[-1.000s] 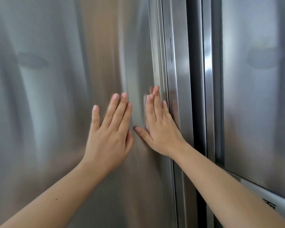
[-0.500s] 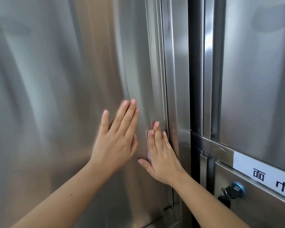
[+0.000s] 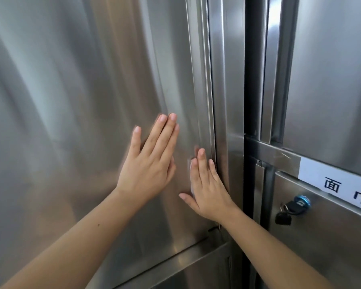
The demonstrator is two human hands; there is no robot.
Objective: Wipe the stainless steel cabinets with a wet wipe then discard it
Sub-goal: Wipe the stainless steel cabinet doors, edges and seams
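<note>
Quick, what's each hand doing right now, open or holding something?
Left hand: open, fingers straight, flat on the cabinet door.
Right hand: open, straight fingers pressing the wet wipe against the door.

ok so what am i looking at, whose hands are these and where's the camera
No machine here: a person wears a camera on the head, so you look forward and down along their arms. Both hands lie flat on a stainless steel cabinet door. The left hand looks empty. The right hand presses a white sliver to the door, most likely the wet wipe. Further right are a paper label and a blue lock with a key.
</note>
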